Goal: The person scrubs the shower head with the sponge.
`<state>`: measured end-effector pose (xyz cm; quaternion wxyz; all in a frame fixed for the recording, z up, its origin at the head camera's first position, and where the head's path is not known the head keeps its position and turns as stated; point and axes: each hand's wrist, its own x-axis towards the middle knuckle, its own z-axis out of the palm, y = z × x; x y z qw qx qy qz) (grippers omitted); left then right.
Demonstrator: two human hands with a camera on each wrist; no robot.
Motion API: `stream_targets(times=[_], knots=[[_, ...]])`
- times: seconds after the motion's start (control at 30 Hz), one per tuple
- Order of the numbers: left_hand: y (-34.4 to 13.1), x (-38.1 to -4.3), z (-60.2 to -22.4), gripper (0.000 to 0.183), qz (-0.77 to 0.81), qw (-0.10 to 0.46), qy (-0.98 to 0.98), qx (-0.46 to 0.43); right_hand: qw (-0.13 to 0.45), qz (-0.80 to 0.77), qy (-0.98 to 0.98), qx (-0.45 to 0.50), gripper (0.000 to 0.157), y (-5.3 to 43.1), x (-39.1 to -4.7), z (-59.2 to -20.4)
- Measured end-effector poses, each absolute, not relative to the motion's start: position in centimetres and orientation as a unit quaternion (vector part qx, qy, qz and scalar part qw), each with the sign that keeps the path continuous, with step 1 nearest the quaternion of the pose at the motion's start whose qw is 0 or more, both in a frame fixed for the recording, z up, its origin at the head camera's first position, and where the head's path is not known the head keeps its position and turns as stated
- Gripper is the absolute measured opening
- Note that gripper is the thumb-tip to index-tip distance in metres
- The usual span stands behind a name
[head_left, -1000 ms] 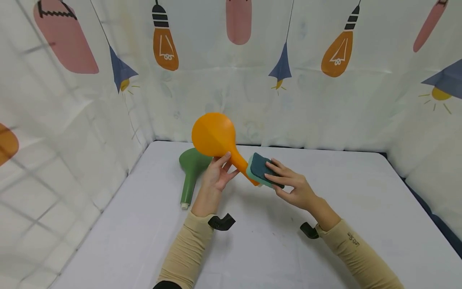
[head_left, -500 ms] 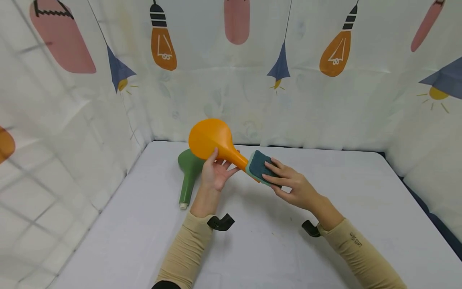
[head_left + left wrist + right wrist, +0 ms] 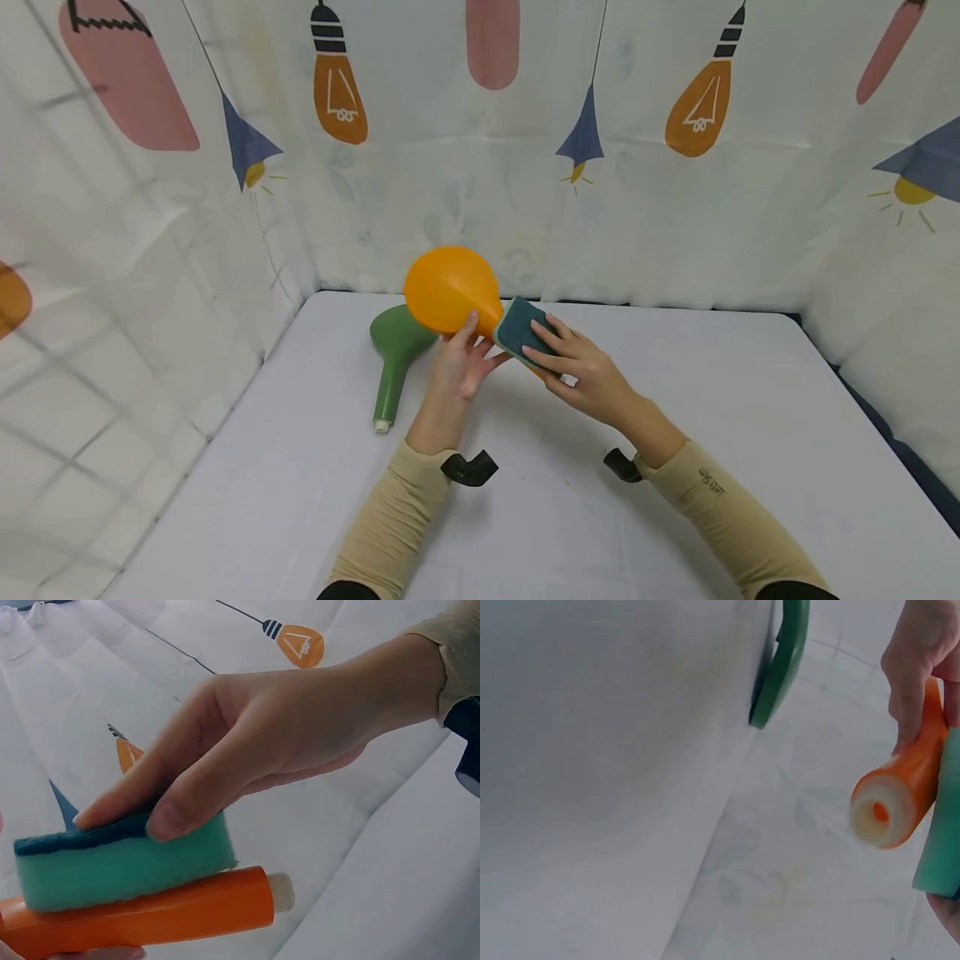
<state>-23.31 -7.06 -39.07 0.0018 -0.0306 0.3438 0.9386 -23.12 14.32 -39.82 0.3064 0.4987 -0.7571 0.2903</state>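
My left hand (image 3: 459, 371) holds an orange thing (image 3: 450, 287) with a round, wide head and a narrow handle, raised above the table. Its thumb lies near the neck. A hollow white end piece (image 3: 877, 814) shows on the handle in the right wrist view. My right hand (image 3: 592, 379) pinches a two-layer sponge (image 3: 516, 327), dark teal on top and light green below. In the left wrist view the sponge's light layer (image 3: 127, 874) lies along the orange handle (image 3: 195, 915). From the head, sponge and fingers hide most of that handle.
A green thing (image 3: 396, 350) of the same shape lies on the white table (image 3: 247, 500), left of my left hand, its white end toward me. A white curtain (image 3: 480, 192) printed with lamps stands behind the far table edge; another side of it runs along the left.
The orange thing dips, then swings slightly right with my left hand. My right hand slides the sponge left and up along the handle, toward the round head. The green thing stays put.
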Motion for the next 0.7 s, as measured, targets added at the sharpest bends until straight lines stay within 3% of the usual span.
stream_targets(times=[0.27, 0.43, 0.7], knots=[[-6.8, -23.1, -38.8, 0.042, 0.929, -0.03, 0.362, -0.075, 0.332, 0.172, -0.771, 0.515, 0.052, 13.0, -22.6, -39.3], [-7.6, -23.3, -38.6, 0.048, 0.93, -0.039, 0.354, -0.097, 0.314, 0.125, -0.779, 0.529, 0.054, 13.6, -22.0, -39.8], [-8.9, -23.5, -37.9, 0.049, 0.943, -0.051, 0.321, -0.071, 0.278, 0.272, -0.767, 0.51, 0.051, 15.8, -22.7, -40.9]])
